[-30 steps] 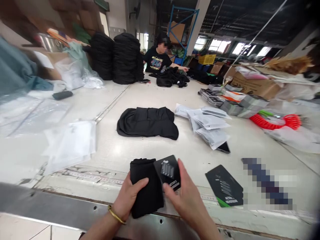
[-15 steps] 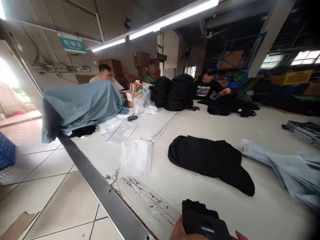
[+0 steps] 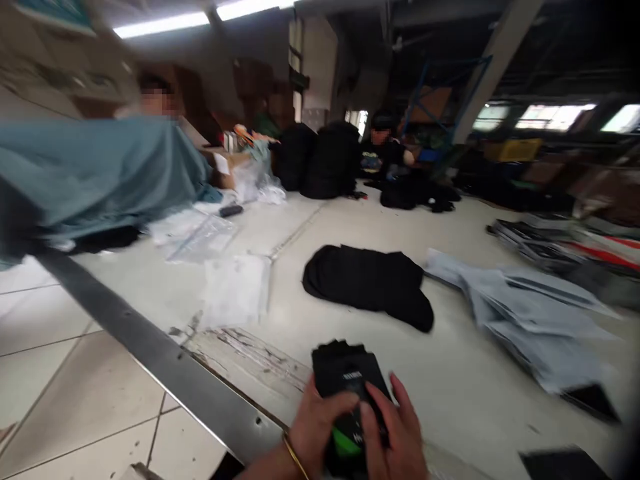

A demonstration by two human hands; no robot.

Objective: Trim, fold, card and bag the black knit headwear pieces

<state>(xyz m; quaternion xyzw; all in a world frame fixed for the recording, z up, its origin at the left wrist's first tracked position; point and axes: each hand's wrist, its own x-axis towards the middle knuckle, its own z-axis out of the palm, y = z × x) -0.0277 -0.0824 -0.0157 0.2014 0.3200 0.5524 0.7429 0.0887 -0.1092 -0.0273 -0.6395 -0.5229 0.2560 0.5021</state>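
My left hand [image 3: 317, 433] with a gold bracelet grips a folded black garment [image 3: 335, 367] at the table's near edge. My right hand [image 3: 395, 433] presses a black card with a green corner [image 3: 350, 427] against the garment, fingers closed over it. A pile of black clothing [image 3: 367, 283] lies on the white table [image 3: 480, 373] just beyond my hands. The picture is somewhat blurred by motion.
Clear plastic bags [image 3: 235, 290] lie to the left, grey packaged bags [image 3: 530, 313] to the right. A metal table edge [image 3: 165, 367] runs diagonally. A teal cloth [image 3: 100, 173] hangs at left. Two other people [image 3: 385, 150] sit at the far side by black stacks [image 3: 320, 160].
The camera swung left and up, then came partly back down. My hands are fully in view again, with the card laid over the folded garment.
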